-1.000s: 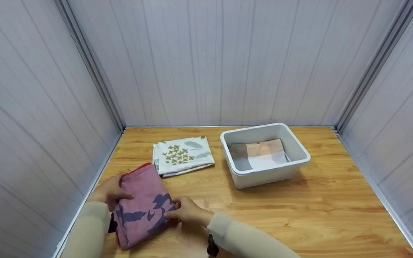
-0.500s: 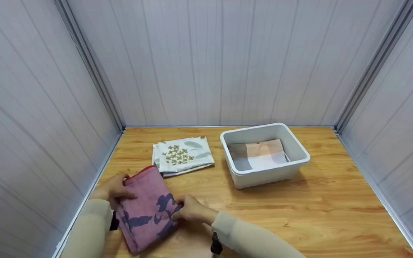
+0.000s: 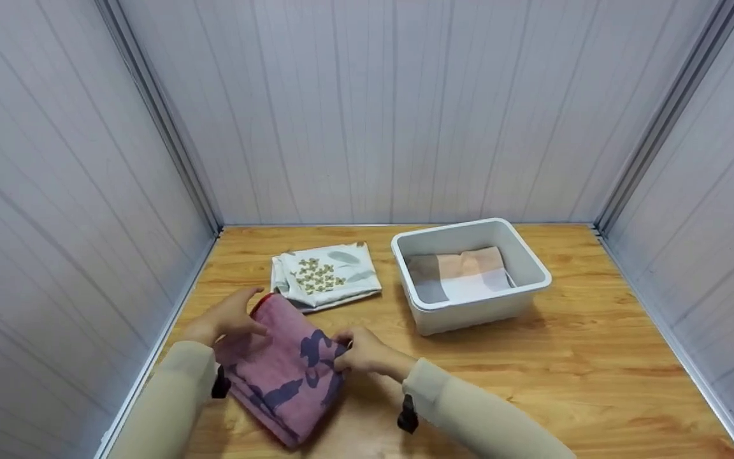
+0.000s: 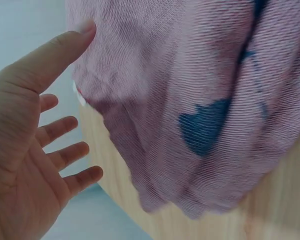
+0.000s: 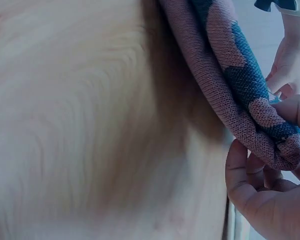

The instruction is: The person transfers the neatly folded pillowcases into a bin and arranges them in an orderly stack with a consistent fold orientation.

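A folded pink towel (image 3: pixel 284 370) with dark blue patches and a red edge lies tilted on the wooden table in the head view. My right hand (image 3: pixel 367 354) pinches its right edge; in the right wrist view the thumb is on top and curled fingers sit under the towel's rolled end (image 5: pixel 270 145). My left hand (image 3: pixel 230 319) is at the towel's left side. Seen from the left wrist, that hand (image 4: pixel 30 155) has spread, relaxed fingers beside the cloth, its thumb overlapping the edge.
Behind the pink towel lies a folded white cloth (image 3: pixel 354 271) with gold flowers and grey-green leaves, its near corner close to the towel. A white bin (image 3: pixel 469 319) stands right of it, holding a checked cloth (image 3: pixel 475 274). Panel walls (image 3: pixel 367 115) enclose the table.
The pink towel has shifted right and turned slightly, with the right hand keeping its pinch on it. My left hand has moved right and its fingers have come off the towel's left edge.
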`<control>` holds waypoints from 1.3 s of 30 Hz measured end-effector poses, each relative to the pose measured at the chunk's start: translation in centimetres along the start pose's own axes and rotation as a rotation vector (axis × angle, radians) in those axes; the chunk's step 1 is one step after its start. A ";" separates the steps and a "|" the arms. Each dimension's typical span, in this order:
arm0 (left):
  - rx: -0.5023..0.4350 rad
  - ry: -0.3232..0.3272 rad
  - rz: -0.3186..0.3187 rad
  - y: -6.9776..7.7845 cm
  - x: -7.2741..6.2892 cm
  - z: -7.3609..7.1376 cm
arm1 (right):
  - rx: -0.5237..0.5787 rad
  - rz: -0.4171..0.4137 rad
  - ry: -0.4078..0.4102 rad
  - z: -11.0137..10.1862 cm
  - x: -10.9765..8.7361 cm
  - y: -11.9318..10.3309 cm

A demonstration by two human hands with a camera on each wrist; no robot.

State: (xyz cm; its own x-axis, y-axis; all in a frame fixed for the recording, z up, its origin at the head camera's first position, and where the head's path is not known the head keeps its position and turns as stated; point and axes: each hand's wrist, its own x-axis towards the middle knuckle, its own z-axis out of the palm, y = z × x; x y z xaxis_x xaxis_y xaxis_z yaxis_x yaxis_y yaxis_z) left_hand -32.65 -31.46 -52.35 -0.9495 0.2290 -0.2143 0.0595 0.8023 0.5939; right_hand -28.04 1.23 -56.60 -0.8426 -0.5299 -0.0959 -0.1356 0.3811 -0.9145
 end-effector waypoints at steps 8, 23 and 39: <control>0.070 -0.003 0.212 3.5 1.4 1.3 | -0.084 -0.095 -0.025 -3.3 -0.8 -0.1; 0.281 -0.102 0.381 6.6 1.8 1.9 | -0.316 -0.204 -0.034 -8.1 -3.7 -1.1; -0.124 -0.184 0.416 5.5 2.0 1.5 | -0.339 -0.189 -0.003 -12.0 -6.1 -1.9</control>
State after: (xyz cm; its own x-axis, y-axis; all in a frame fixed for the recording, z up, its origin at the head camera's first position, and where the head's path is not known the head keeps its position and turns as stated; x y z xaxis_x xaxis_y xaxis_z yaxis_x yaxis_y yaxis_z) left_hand -33.76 -25.78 -50.70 -0.7821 0.6197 -0.0658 0.3752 0.5524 0.7443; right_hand -28.94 12.86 -49.57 -0.7849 -0.6167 0.0600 -0.4532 0.5054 -0.7343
